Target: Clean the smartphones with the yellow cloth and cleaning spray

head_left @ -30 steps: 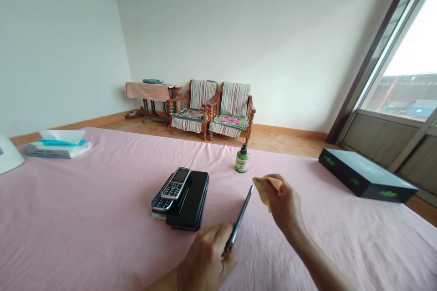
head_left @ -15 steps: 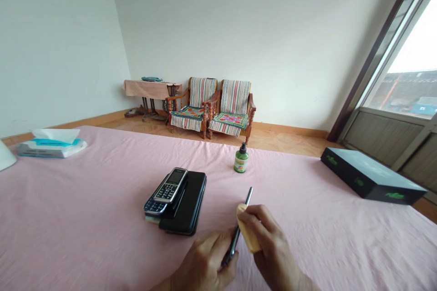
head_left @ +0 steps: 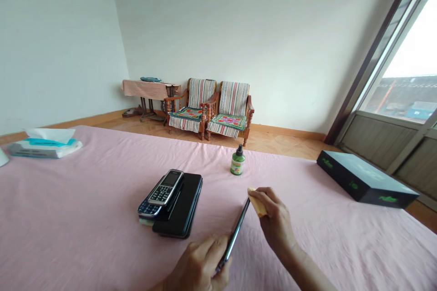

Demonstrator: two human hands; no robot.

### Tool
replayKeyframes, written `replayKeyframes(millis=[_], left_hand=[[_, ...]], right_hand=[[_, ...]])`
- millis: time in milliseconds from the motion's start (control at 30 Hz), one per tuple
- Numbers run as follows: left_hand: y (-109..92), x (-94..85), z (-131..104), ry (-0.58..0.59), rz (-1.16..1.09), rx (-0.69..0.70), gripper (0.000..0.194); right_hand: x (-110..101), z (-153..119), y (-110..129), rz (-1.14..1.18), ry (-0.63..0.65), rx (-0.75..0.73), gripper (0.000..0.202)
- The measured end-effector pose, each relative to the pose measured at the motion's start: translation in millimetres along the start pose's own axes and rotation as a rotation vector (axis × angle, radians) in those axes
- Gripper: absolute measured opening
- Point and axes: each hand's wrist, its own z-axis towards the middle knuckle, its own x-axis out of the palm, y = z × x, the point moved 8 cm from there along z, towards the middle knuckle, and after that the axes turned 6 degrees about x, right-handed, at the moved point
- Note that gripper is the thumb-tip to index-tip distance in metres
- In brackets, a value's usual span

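Observation:
My left hand (head_left: 201, 261) is closed around the lower end of a thin dark phone (head_left: 235, 233), which I see edge-on, so its faces are hidden. Pinched in my right hand (head_left: 277, 223) is a folded pale yellow cloth (head_left: 257, 203), its tip at the phone's upper end. To the left lies a pile: a silver-and-black keypad phone (head_left: 166, 187) on top, a dark blue keypad phone (head_left: 149, 209) partly under it, and larger black phones or tablets (head_left: 186, 204) below. A green spray bottle (head_left: 237, 162) stands upright beyond my hands.
A pink cloth (head_left: 102, 236) covers the table. At the far left sits a tissue pack (head_left: 46, 145); at the right lies a black box (head_left: 368, 182) with green marks. Two wooden armchairs (head_left: 228, 104) and a cloth-covered sewing table (head_left: 146, 88) stand by the wall.
My right hand has moved forward with the cloth, up along the phone to its far end. My left hand keeps hold of the phone. The view has shifted slightly.

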Motion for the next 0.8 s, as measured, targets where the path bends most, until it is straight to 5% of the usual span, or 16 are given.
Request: replayKeyframes(millis=[300,600,800], left_hand=[[-2,-1.9,3,-0.034,-0.111,-0.021,0.026],[-19,7.6,17,0.029,-0.092,-0.022,0.023],[-18,16.0,24,-0.026,-0.214,-0.065,0.024]], right_hand=[[11,-45,65,0.134,0.17,-0.141,0.056],[-16,7,-9,-0.007,0.002,0.025,0.043],[-6,-31,33,0.093,0.113,-0.06,0.055]])
